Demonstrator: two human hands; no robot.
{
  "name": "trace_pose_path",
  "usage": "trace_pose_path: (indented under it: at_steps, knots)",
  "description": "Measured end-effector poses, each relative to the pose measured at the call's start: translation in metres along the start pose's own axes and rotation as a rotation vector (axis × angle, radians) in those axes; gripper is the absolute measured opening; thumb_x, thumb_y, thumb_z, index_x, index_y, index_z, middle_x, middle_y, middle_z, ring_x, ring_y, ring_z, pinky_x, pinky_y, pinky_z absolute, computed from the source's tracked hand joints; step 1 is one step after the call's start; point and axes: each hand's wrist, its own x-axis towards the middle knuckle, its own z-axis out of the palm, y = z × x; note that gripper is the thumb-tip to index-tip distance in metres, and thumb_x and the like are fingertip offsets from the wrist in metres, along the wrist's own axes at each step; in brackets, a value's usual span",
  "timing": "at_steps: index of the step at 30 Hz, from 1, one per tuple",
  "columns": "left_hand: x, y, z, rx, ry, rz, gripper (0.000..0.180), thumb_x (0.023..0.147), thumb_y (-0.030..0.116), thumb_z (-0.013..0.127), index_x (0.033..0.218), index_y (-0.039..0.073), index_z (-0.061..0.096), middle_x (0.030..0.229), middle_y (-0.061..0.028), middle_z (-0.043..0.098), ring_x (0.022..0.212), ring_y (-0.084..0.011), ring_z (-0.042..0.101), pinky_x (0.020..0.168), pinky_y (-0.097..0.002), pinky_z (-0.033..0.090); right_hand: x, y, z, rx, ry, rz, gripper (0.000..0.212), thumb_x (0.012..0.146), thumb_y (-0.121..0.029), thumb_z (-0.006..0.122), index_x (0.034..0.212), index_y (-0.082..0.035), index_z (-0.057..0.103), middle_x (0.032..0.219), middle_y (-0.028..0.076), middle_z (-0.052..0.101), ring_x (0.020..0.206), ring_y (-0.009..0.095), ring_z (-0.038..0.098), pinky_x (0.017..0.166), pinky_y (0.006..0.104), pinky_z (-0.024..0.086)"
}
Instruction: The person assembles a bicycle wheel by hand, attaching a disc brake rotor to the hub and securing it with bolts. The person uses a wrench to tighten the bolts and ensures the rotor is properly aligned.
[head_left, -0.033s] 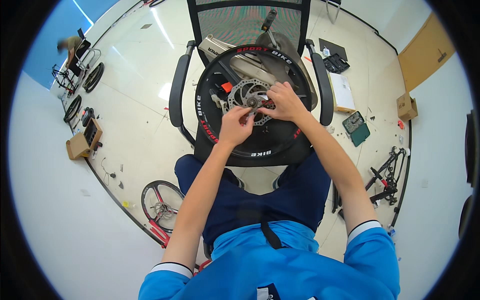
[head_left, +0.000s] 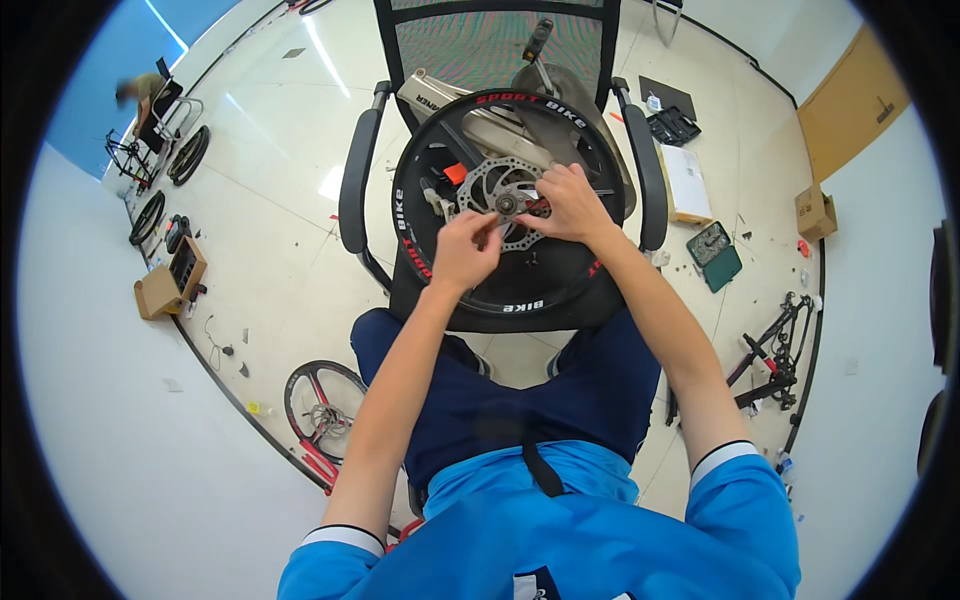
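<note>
A black bicycle wheel [head_left: 403, 195] with red and white lettering lies flat across an office chair's seat. At its centre sits a silver disc brake rotor [head_left: 470, 192] around the hub axle [head_left: 507, 204]. My left hand [head_left: 467, 250] is at the rotor's near-left edge, thumb and fingertips closed together; anything between them is too small to make out. On the right side of the rotor, my right hand [head_left: 574, 208] has its fingers curled in, with the thumb close to the hub. Its fingertips hide what they hold. Something red [head_left: 540, 207] shows beside them.
The chair's armrests [head_left: 361, 180] flank the wheel; a beige bicycle frame part [head_left: 505, 132] lies behind it. On the floor right are an open green case [head_left: 715, 258] and a black bicycle frame [head_left: 775, 360]. Left are a spoked wheel [head_left: 325, 410], a cardboard box [head_left: 172, 280] and another person [head_left: 150, 88].
My left hand has shifted slightly left, its fingertips a little farther from the hub. The right hand and the wheel stay nearly in place.
</note>
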Motion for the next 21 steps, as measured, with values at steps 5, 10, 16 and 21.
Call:
trace_pose_path:
  at_steps: [5,10,16,21]
  knots:
    - [0.035,-0.001,-0.030,0.148,0.108,0.017,0.012,0.089,0.008,0.072,0.099,0.002,0.077,0.079,-0.0073,0.068,0.064,-0.0136,0.063,0.056,-0.0272,0.046,0.003,-0.007,0.005,0.032,0.046,0.071,0.056,0.066,-0.056,0.085,0.060,-0.006,0.061,0.066,0.009,0.058,0.076,0.026,0.058,0.077,0.0397,0.040]
    - [0.088,-0.003,-0.010,0.340,0.123,0.251,0.017,0.089,0.016,0.072,0.098,0.002,0.076,0.085,-0.0108,0.069,0.080,-0.0276,0.065,0.074,-0.0370,0.052,0.005,-0.004,0.008,0.045,0.059,0.126,0.048,0.061,-0.048,0.083,0.059,-0.004,0.066,0.062,0.010,0.059,0.072,0.027,0.059,0.078,0.0397,0.041]
    - [0.113,-0.002,0.044,0.383,-0.305,0.137,0.031,0.098,0.031,0.060,0.086,0.005,0.072,0.088,-0.0177,0.069,0.086,-0.0383,0.065,0.074,-0.0487,0.051,-0.001,-0.012,0.008,0.088,-0.025,0.235,0.045,0.059,-0.047,0.081,0.056,-0.005,0.065,0.061,0.011,0.061,0.068,0.027,0.061,0.079,0.0395,0.042]
    - [0.101,-0.005,0.064,0.429,-0.313,0.167,0.039,0.097,0.038,0.061,0.077,0.005,0.065,0.076,-0.0160,0.068,0.075,-0.0400,0.066,0.068,-0.0501,0.052,-0.004,-0.041,-0.021,0.257,0.221,0.095,0.040,0.056,-0.034,0.084,0.055,-0.009,0.054,0.054,0.002,0.048,0.058,0.021,0.049,0.068,0.0343,0.033]
